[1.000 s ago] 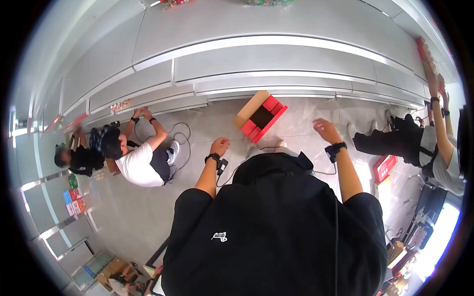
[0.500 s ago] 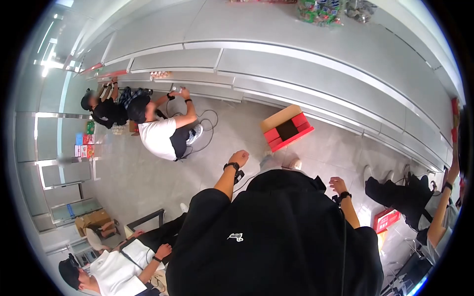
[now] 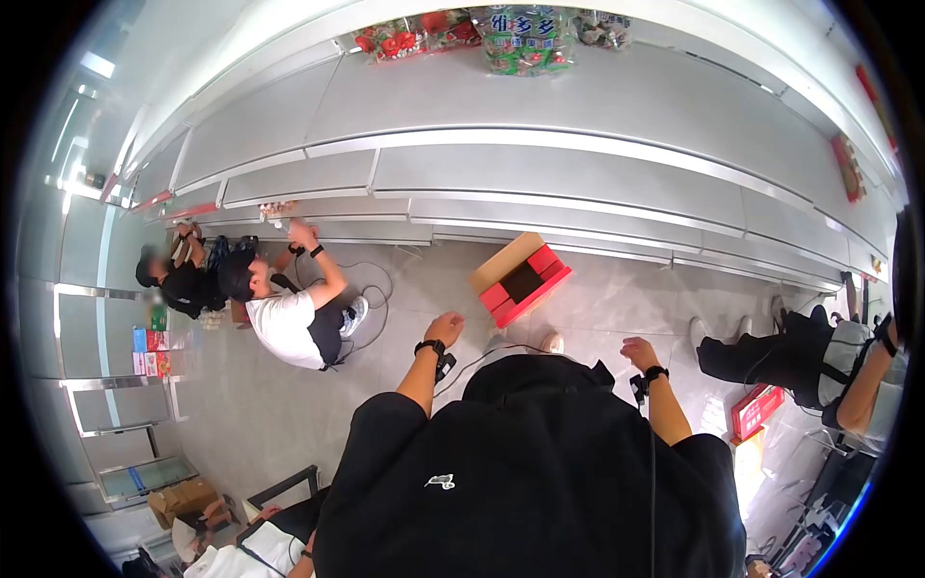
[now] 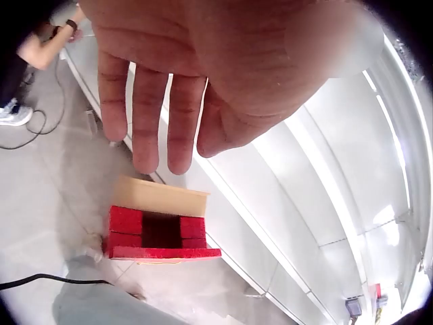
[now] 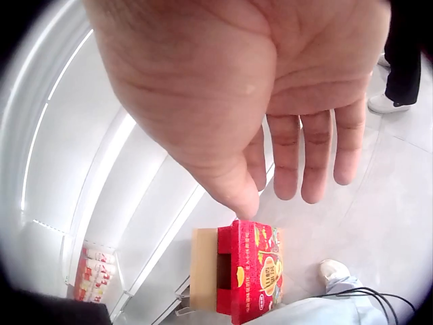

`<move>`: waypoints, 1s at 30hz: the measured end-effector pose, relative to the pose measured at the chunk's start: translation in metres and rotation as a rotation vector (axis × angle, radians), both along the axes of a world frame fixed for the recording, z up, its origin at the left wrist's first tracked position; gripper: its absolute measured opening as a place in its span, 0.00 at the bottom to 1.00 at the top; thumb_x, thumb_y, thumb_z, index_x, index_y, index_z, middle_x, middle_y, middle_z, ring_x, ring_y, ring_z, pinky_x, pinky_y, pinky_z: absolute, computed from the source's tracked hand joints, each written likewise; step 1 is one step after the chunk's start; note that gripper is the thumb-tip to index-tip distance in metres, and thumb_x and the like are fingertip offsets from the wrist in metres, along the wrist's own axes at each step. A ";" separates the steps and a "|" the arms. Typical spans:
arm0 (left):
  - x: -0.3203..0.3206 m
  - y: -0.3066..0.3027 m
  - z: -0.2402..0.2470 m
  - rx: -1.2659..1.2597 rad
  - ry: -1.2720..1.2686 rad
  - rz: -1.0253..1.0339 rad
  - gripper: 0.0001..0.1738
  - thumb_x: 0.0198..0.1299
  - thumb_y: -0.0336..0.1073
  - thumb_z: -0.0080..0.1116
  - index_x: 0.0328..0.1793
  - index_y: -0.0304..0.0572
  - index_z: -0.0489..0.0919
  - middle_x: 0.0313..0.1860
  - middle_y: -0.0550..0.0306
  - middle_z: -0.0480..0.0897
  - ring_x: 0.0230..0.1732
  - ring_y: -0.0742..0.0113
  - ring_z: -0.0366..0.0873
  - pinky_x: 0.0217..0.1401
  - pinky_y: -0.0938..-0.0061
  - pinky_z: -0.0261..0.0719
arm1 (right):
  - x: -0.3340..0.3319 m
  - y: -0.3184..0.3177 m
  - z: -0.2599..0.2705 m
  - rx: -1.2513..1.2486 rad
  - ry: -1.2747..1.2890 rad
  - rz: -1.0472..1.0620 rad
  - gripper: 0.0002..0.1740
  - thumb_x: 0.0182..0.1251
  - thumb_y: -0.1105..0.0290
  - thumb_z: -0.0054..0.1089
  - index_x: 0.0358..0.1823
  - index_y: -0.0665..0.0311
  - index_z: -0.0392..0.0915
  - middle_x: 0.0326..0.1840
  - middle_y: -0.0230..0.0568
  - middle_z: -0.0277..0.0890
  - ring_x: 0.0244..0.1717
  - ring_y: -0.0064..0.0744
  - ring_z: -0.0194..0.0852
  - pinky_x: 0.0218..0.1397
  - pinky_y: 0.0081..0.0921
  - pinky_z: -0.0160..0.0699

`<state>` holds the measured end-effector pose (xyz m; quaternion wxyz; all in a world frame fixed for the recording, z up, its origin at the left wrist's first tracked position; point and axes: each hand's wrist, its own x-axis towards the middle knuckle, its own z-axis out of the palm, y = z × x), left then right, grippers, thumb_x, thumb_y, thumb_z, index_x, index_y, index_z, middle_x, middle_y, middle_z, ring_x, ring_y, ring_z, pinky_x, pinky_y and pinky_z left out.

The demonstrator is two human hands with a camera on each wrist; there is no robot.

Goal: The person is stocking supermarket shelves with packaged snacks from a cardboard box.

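Note:
A red carton (image 3: 532, 301) with a raised brown cardboard flap (image 3: 503, 264) sits open-topped on the floor, just in front of the person's feet. Its inside looks dark between red inner flaps. My left hand (image 3: 445, 328) hangs in the air to the left of the carton, holding nothing; in the left wrist view its fingers (image 4: 146, 135) point down, loosely extended. On the other side my right hand (image 3: 639, 354) is held apart from the carton, also empty. The right wrist view shows its relaxed fingers (image 5: 314, 156) above the carton's printed red side (image 5: 254, 271).
Long grey shelves (image 3: 578, 171) run across the front, with a green bag of packaged goods (image 3: 525, 40) and red packs (image 3: 397, 40) on the upper one. A person in a white shirt (image 3: 287, 328) crouches at left. At right lies a red box (image 3: 757, 412) near another person's legs (image 3: 752, 352).
The head view has swung and tilted, bringing more goods on the upper shelf into sight. My right hand has drawn back toward the body; the left stays beside the carton.

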<state>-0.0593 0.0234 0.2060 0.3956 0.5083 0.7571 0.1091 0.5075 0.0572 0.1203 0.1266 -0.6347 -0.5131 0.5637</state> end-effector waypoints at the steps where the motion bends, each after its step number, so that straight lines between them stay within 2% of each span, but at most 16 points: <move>1: -0.003 0.009 -0.001 0.031 -0.018 -0.016 0.16 0.61 0.43 0.59 0.50 0.44 0.82 0.44 0.50 0.86 0.46 0.58 0.84 0.52 0.67 0.79 | -0.003 -0.002 0.011 -0.088 -0.029 -0.041 0.21 0.51 0.67 0.73 0.46 0.66 0.82 0.39 0.44 0.84 0.42 0.33 0.82 0.47 0.30 0.80; 3: 0.010 0.029 0.022 0.108 -0.094 -0.040 0.16 0.62 0.43 0.58 0.50 0.42 0.82 0.43 0.51 0.86 0.45 0.59 0.84 0.51 0.68 0.80 | 0.016 -0.024 -0.009 -0.043 -0.078 0.010 0.20 0.51 0.67 0.73 0.45 0.65 0.82 0.36 0.42 0.83 0.39 0.31 0.82 0.44 0.29 0.80; 5: 0.029 0.059 0.065 0.197 -0.142 -0.083 0.15 0.64 0.42 0.58 0.50 0.41 0.82 0.41 0.51 0.86 0.44 0.60 0.85 0.49 0.69 0.80 | 0.025 -0.043 -0.007 -0.141 -0.088 -0.030 0.19 0.51 0.66 0.74 0.44 0.63 0.83 0.31 0.39 0.82 0.32 0.29 0.80 0.38 0.29 0.80; 6: 0.039 0.077 0.091 0.249 -0.150 -0.118 0.15 0.64 0.41 0.58 0.50 0.40 0.82 0.40 0.51 0.86 0.43 0.61 0.85 0.48 0.69 0.80 | 0.028 -0.050 -0.002 -0.191 -0.104 -0.041 0.19 0.51 0.66 0.73 0.45 0.64 0.82 0.28 0.37 0.81 0.27 0.27 0.78 0.31 0.28 0.79; 8: 0.059 0.111 0.144 0.338 -0.067 -0.160 0.16 0.64 0.40 0.57 0.54 0.41 0.80 0.45 0.50 0.85 0.47 0.60 0.84 0.52 0.68 0.79 | 0.036 -0.066 -0.001 -0.279 -0.083 -0.100 0.20 0.52 0.68 0.72 0.47 0.64 0.82 0.28 0.36 0.81 0.25 0.27 0.78 0.24 0.26 0.77; 10: 0.067 0.146 0.169 0.691 -0.174 -0.225 0.19 0.62 0.37 0.57 0.59 0.43 0.78 0.56 0.48 0.81 0.56 0.55 0.80 0.59 0.65 0.77 | 0.038 -0.074 0.010 -0.342 -0.084 -0.131 0.21 0.52 0.68 0.71 0.48 0.65 0.82 0.29 0.37 0.81 0.25 0.28 0.78 0.24 0.27 0.77; 12: 0.075 0.178 0.204 0.878 0.105 -0.275 0.22 0.60 0.34 0.58 0.61 0.44 0.76 0.63 0.48 0.76 0.63 0.51 0.74 0.65 0.62 0.73 | 0.035 -0.077 0.026 -0.383 -0.099 -0.145 0.21 0.52 0.68 0.71 0.48 0.65 0.82 0.30 0.38 0.82 0.28 0.28 0.80 0.25 0.27 0.78; 13: 0.074 0.195 0.209 0.933 0.182 -0.257 0.24 0.58 0.32 0.58 0.63 0.44 0.74 0.66 0.48 0.74 0.66 0.47 0.71 0.67 0.60 0.71 | 0.035 -0.079 0.027 -0.396 -0.101 -0.150 0.21 0.51 0.68 0.71 0.48 0.65 0.82 0.31 0.39 0.82 0.29 0.28 0.81 0.26 0.27 0.79; 15: 0.074 0.220 0.229 1.026 0.278 -0.191 0.28 0.57 0.32 0.58 0.66 0.43 0.72 0.71 0.48 0.69 0.67 0.47 0.69 0.66 0.59 0.72 | 0.032 -0.078 0.026 -0.390 -0.098 -0.154 0.21 0.52 0.66 0.70 0.49 0.64 0.82 0.34 0.39 0.83 0.32 0.29 0.81 0.28 0.27 0.79; 18: 0.070 0.242 0.240 0.982 0.359 -0.161 0.30 0.56 0.32 0.58 0.68 0.41 0.70 0.74 0.48 0.64 0.68 0.46 0.67 0.65 0.59 0.72 | 0.022 -0.071 0.028 -0.351 -0.056 -0.184 0.21 0.54 0.66 0.69 0.50 0.65 0.82 0.33 0.39 0.83 0.31 0.29 0.81 0.27 0.26 0.79; 21: 0.066 0.246 0.240 0.948 0.395 -0.186 0.31 0.55 0.31 0.59 0.68 0.40 0.70 0.75 0.48 0.63 0.69 0.47 0.66 0.64 0.58 0.72 | 0.006 -0.059 0.029 -0.298 -0.026 -0.194 0.20 0.55 0.66 0.68 0.49 0.65 0.82 0.33 0.39 0.83 0.30 0.27 0.81 0.27 0.24 0.78; 25: 0.064 0.241 0.240 1.002 0.491 -0.224 0.32 0.54 0.30 0.58 0.68 0.41 0.70 0.73 0.50 0.64 0.72 0.51 0.64 0.69 0.57 0.66 | -0.004 -0.058 0.030 -0.276 -0.010 -0.187 0.20 0.55 0.65 0.68 0.49 0.65 0.82 0.31 0.38 0.82 0.30 0.26 0.81 0.26 0.23 0.77; 27: 0.061 0.242 0.241 0.996 0.459 -0.232 0.32 0.53 0.30 0.58 0.68 0.41 0.70 0.74 0.51 0.64 0.72 0.51 0.63 0.71 0.57 0.64 | -0.008 -0.058 0.029 -0.279 -0.021 -0.187 0.19 0.56 0.66 0.68 0.49 0.65 0.82 0.31 0.38 0.82 0.29 0.26 0.81 0.26 0.24 0.77; 30: 0.056 0.241 0.243 1.000 0.423 -0.263 0.31 0.53 0.30 0.58 0.67 0.41 0.71 0.74 0.50 0.64 0.72 0.51 0.64 0.70 0.57 0.65 | -0.012 -0.051 0.036 -0.317 -0.031 -0.149 0.19 0.59 0.65 0.66 0.52 0.62 0.81 0.39 0.37 0.83 0.36 0.28 0.81 0.34 0.26 0.79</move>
